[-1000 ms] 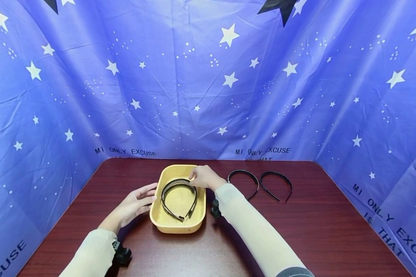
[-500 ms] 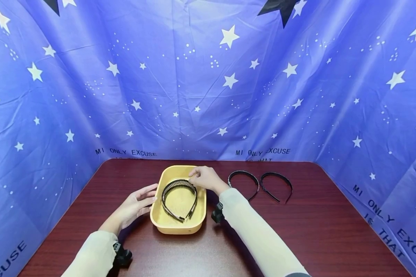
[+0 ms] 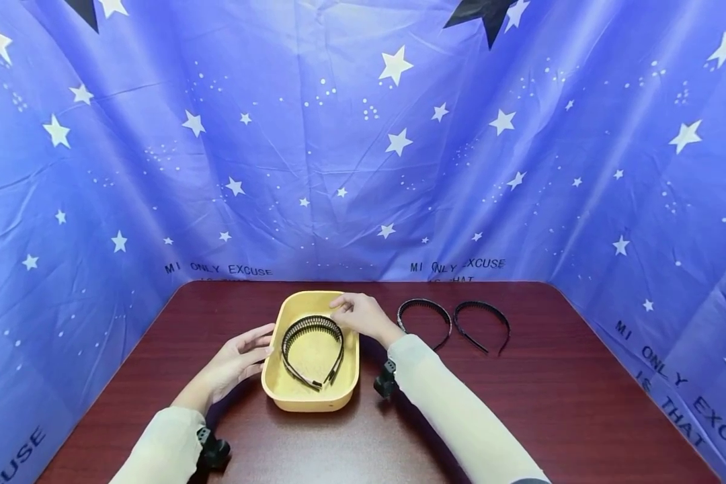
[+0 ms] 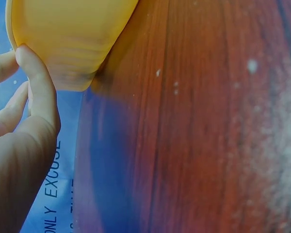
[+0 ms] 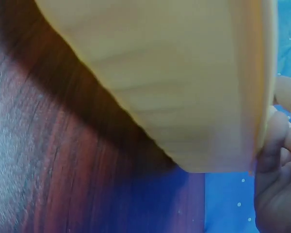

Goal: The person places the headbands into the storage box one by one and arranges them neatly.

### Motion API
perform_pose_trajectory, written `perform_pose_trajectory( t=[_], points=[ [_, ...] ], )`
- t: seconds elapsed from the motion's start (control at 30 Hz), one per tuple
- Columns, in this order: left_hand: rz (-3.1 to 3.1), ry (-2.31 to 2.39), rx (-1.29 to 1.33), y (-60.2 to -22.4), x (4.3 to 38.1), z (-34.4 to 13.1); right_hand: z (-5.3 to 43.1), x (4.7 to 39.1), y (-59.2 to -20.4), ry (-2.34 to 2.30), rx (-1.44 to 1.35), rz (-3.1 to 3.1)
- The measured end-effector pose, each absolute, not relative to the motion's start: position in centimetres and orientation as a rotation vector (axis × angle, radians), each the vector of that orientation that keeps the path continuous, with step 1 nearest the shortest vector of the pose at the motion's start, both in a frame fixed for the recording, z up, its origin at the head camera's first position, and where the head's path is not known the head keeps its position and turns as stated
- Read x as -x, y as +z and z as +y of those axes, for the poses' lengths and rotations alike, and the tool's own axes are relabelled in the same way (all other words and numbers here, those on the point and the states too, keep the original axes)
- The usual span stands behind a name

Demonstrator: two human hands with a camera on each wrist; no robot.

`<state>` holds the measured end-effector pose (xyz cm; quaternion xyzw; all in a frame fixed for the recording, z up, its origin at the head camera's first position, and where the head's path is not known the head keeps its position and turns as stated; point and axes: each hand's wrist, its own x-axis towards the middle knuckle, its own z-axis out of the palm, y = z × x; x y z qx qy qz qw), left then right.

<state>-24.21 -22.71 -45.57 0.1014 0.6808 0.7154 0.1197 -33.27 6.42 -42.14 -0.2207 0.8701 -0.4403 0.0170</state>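
Note:
A yellow plastic tub (image 3: 310, 405) stands on the table with black toothed headbands (image 3: 312, 324) nested inside; their overlap hides how many there are. My left hand (image 3: 234, 363) is at the tub's left side, fingers loosely spread, its thumb touching near the rim in the left wrist view. Over the tub's right rim reaches my right hand (image 3: 366, 317), its fingertips just above the headbands' upper right, with no headband plainly between them. In the right wrist view its thumb is beside the rim and the other fingers are partly hidden.
Two more black headbands, a left one (image 3: 424, 302) and a right one (image 3: 507, 324), lie on the dark red wooden table (image 3: 556, 396) to the right of the tub. Blue star-printed cloth (image 3: 314, 148) hangs behind and along both sides.
My right wrist has shifted slightly right, and its fingertips have eased a little away from the headbands. The left hand and the tub stay almost where they were.

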Motion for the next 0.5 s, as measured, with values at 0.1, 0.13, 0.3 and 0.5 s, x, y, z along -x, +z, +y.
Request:
perform_pose_trajectory(
  t=[0.1, 0.13, 0.3, 0.5],
  points=[
    [1.986, 2.096, -0.295, -45.6, 24.0, -22.8, 6.5, 33.1, -41.9, -1.355, 0.716, 2.699],
    [1.982, 2.099, -0.3, -45.6, 24.0, -22.8, 6.5, 33.0, -41.9, -1.346, 0.728, 2.696],
    [1.97, 2.111, -0.317, -45.6, 23.9, -22.8, 6.8, 32.7, -41.7, -1.329, 0.787, 2.702],
    [1.966, 2.107, -0.322, -45.6, 24.2, -22.6, 7.7, 32.4, -41.6, -1.369, 0.86, 2.705]
  ],
)
